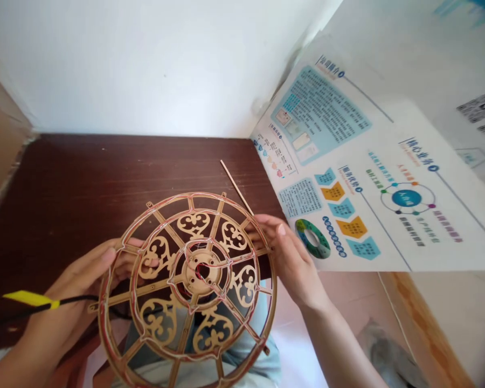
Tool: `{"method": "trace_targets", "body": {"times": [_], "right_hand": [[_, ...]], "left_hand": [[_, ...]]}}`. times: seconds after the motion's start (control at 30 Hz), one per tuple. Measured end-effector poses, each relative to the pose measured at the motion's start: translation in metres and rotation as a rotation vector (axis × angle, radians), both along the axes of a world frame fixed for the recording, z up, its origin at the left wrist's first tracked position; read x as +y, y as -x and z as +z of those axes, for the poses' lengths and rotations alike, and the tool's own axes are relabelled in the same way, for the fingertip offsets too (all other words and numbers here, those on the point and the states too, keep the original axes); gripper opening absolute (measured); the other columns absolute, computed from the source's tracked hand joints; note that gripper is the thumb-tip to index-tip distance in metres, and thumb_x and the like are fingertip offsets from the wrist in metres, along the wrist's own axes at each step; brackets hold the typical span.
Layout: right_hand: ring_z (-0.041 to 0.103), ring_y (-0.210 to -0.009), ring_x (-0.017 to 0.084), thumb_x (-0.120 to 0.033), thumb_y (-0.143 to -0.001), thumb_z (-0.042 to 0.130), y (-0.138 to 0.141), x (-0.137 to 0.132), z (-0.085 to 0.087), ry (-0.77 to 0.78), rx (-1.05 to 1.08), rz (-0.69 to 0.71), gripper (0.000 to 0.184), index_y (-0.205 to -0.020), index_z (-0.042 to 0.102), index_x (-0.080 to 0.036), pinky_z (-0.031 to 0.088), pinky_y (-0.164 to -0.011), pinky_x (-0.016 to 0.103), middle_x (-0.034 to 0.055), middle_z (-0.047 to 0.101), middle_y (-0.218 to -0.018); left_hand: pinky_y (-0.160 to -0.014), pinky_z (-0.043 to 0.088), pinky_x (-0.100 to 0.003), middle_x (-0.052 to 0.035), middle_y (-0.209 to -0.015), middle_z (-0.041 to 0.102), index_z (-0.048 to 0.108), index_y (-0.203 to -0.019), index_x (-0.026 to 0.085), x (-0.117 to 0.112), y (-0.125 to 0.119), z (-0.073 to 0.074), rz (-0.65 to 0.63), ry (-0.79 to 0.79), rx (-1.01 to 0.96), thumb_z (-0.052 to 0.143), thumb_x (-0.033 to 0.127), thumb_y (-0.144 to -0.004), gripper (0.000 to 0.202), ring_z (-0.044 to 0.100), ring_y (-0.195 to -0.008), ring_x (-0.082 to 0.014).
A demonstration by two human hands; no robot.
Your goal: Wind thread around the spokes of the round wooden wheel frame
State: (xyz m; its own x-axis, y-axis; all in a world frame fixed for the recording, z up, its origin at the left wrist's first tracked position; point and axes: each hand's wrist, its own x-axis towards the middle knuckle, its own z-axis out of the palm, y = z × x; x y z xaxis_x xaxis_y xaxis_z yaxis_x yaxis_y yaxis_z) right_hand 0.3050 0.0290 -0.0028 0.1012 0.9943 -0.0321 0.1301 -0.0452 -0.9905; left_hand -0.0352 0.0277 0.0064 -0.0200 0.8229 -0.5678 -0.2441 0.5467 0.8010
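Note:
A round gold-coloured openwork frame (205,257) is tilted toward me, with scroll ornaments between its spokes. Thin red and white wires run along its rings and into the hub's central hole. My left hand (83,275) grips the left rim, thumb on the near face and fingers behind, partly hidden. At the upper right rim, my right hand (293,261) holds on with its thumb raised and the fingertips partly behind the ring. A black cable (77,298) with a yellow tag (32,298) passes by my left hand; where it ends behind the frame is hidden.
Beneath and behind the frame is a dark brown wooden table (105,172), set against a white wall (145,70). A thin pale stick (236,186) lies on it. A printed poster (372,178) lines the right side. My legs and a pale floor show below.

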Motion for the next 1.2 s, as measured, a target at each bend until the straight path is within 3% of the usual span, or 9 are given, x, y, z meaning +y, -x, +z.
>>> {"method": "trace_targets", "body": {"times": [0.1, 0.2, 0.33, 0.43, 0.6, 0.67, 0.8, 1.0, 1.2], "right_hand": [[0.078, -0.076, 0.019, -0.060, -0.099, 0.079, 0.006, 0.003, -0.002, 0.251, 0.372, 0.024, 0.046, -0.131, 0.069, -0.028, 0.066, -0.065, 0.030, 0.0059, 0.083, -0.107], [0.059, -0.049, 0.008, -0.052, -0.084, 0.095, 0.001, 0.012, 0.003, 0.253, 0.436, -0.095, 0.052, -0.121, 0.075, -0.023, 0.047, -0.041, 0.017, 0.0019, 0.081, -0.091], [0.043, -0.037, 0.004, -0.046, -0.078, 0.098, -0.026, 0.025, 0.009, 0.219, 0.460, -0.175, 0.047, -0.115, 0.080, -0.024, 0.032, -0.030, 0.014, -0.0028, 0.077, -0.077], [0.053, -0.040, 0.009, -0.043, -0.083, 0.093, -0.040, 0.033, 0.005, 0.179, 0.458, -0.236, 0.039, -0.114, 0.081, -0.023, 0.043, -0.032, 0.020, 0.0002, 0.080, -0.082], [0.082, -0.089, 0.022, -0.049, -0.093, 0.084, -0.019, 0.039, -0.011, 0.041, 0.472, -0.288, 0.036, -0.119, 0.076, -0.026, 0.069, -0.070, 0.031, 0.0040, 0.084, -0.105], [0.082, -0.098, 0.024, -0.052, -0.096, 0.081, 0.000, 0.040, -0.014, -0.006, 0.487, -0.253, 0.038, -0.124, 0.072, -0.028, 0.069, -0.072, 0.033, 0.0046, 0.084, -0.114], [0.081, -0.107, 0.025, -0.052, -0.102, 0.077, 0.034, 0.035, -0.017, -0.015, 0.509, -0.091, 0.036, -0.124, 0.067, -0.026, 0.070, -0.078, 0.037, 0.0096, 0.081, -0.129], [0.082, -0.107, 0.025, -0.047, -0.107, 0.072, 0.050, 0.019, -0.022, 0.017, 0.532, 0.130, 0.027, -0.122, 0.060, -0.027, 0.071, -0.087, 0.042, 0.0107, 0.080, -0.133], [0.084, -0.102, 0.023, -0.042, -0.112, 0.067, 0.046, 0.015, -0.017, -0.046, 0.488, 0.342, 0.022, -0.126, 0.055, -0.030, 0.069, -0.092, 0.044, 0.0083, 0.084, -0.120]], "left_hand": [[-0.076, 0.069, -0.038, -0.0147, -0.101, 0.087, 0.084, -0.113, 0.021, 0.004, -0.005, 0.002, -0.001, -0.008, -0.009, 0.094, 0.065, -0.071, 0.062, 0.083, -0.087, -0.0335], [-0.074, 0.069, -0.042, -0.0175, -0.108, 0.086, 0.084, -0.117, 0.021, 0.005, -0.006, -0.001, -0.092, -0.056, -0.107, 0.084, 0.074, -0.080, 0.064, 0.082, -0.085, -0.0341], [-0.054, 0.055, -0.029, -0.0186, -0.098, 0.086, 0.085, -0.114, 0.020, -0.001, 0.001, -0.001, -0.330, -0.207, -0.221, 0.069, 0.074, -0.095, 0.059, 0.079, -0.066, -0.0259], [-0.049, 0.043, -0.022, -0.0173, -0.083, 0.085, 0.085, -0.108, 0.021, -0.014, 0.009, 0.000, -0.446, -0.158, -0.178, 0.066, 0.069, -0.100, 0.053, 0.073, -0.050, -0.0189], [-0.039, 0.026, -0.016, -0.0127, -0.073, 0.082, 0.080, -0.091, 0.020, -0.027, 0.015, -0.010, -0.635, -0.007, -0.111, 0.078, 0.059, -0.097, 0.040, 0.056, -0.035, -0.0092], [-0.050, 0.047, -0.018, -0.0103, -0.080, 0.083, 0.081, -0.100, 0.022, -0.021, 0.013, -0.016, -0.534, -0.102, -0.069, 0.093, 0.049, -0.085, 0.033, 0.072, -0.054, -0.0149], [-0.088, 0.068, -0.034, -0.0129, -0.119, 0.083, 0.079, -0.122, 0.023, 0.002, -0.004, -0.020, 0.012, -0.300, -0.043, 0.095, 0.056, -0.082, 0.055, 0.081, -0.107, -0.0281], [-0.096, 0.067, -0.034, -0.0037, -0.111, 0.084, 0.080, -0.108, 0.022, 0.015, -0.034, -0.021, 0.473, -0.252, -0.037, 0.075, 0.048, -0.101, 0.027, 0.080, -0.099, -0.0195], [-0.091, 0.067, -0.034, 0.0005, -0.094, 0.082, 0.079, -0.100, 0.023, 0.012, -0.040, -0.018, 0.654, -0.229, 0.003, 0.072, 0.037, -0.102, 0.016, 0.077, -0.085, -0.0184]]}}
